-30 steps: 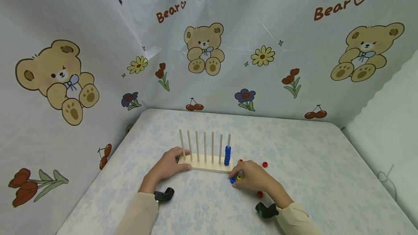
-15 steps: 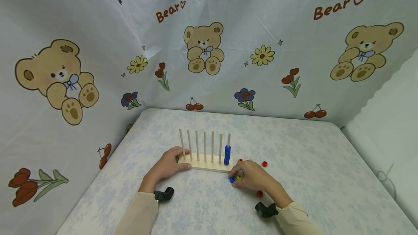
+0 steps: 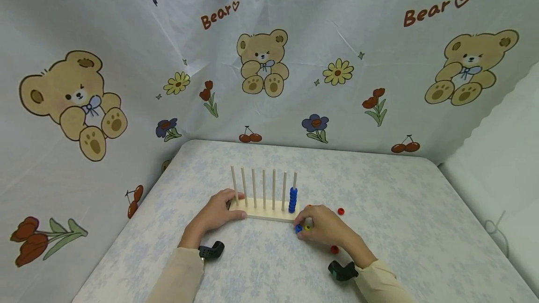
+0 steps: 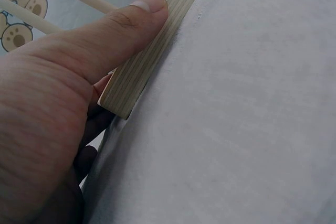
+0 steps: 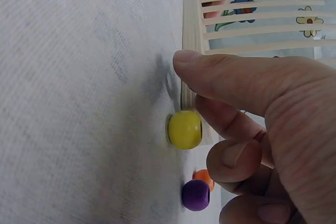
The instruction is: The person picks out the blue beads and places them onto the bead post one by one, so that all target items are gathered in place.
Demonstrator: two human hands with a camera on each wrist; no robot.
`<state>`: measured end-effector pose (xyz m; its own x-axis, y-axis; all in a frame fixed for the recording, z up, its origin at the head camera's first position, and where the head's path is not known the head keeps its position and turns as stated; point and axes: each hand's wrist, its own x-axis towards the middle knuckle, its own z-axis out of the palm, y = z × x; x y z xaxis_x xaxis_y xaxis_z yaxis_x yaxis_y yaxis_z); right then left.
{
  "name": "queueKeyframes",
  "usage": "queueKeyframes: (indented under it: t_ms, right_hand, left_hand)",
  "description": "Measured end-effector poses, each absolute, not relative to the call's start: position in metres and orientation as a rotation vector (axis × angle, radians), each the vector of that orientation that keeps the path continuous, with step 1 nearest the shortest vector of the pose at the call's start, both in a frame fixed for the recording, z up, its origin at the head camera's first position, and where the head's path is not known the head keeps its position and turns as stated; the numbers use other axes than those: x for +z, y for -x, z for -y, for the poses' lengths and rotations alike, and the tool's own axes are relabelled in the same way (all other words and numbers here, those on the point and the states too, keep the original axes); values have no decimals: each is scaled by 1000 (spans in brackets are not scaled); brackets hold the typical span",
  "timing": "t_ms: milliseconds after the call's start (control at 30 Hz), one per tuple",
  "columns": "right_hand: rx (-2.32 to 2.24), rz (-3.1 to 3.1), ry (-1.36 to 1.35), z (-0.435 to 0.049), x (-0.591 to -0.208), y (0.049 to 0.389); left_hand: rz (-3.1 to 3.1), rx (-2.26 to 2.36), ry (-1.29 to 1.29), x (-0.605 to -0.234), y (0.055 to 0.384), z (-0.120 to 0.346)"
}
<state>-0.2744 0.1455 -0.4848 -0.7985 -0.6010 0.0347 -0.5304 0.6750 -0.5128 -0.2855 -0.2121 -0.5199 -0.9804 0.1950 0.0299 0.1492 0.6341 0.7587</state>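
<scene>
My left hand (image 3: 216, 210) grips the left end of a wooden peg stand (image 3: 269, 214), its thumb (image 4: 131, 24) along the front edge. Several upright pegs rise from the base, and the rightmost carries a stack of blue beads (image 3: 292, 200). At the stand's right front corner my right hand (image 3: 324, 224) pinches a loose blue bead (image 3: 298, 228) between thumb and forefinger; the thumb hides this bead in the right wrist view. Close under those fingers lies a yellow bead (image 5: 185, 129) on the table.
A purple bead (image 5: 195, 195) and an orange bead (image 5: 203, 178) lie beyond the yellow one. One red bead (image 3: 341, 211) is right of the right hand, another red bead (image 3: 334, 249) near its wrist. A bear-print curtain (image 3: 286, 116) hangs behind the table (image 3: 379, 191).
The blue bead at my right fingertips has tilted and shifted slightly away and left, along with those fingers. My left hand and the peg stand stay in place.
</scene>
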Motion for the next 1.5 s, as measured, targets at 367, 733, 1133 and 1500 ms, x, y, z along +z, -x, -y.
queueKeyframes:
  t_ms: [367, 733, 1133, 1500]
  right_hand:
    - [-906, -2727, 1029, -149, -475, 272]
    - [-1022, -2747, 1158, -149, -457, 266]
    - [-1047, -2820, 1249, -144, -437, 264]
    - [-1230, -2808, 1269, -143, -422, 271]
  left_hand:
    - [-2791, 1278, -283, -520, 286, 212]
    - [-2802, 1259, -276, -517, 284, 211]
    - [-2805, 1257, -293, -519, 284, 212]
    - [-2795, 1289, -283, -517, 283, 211]
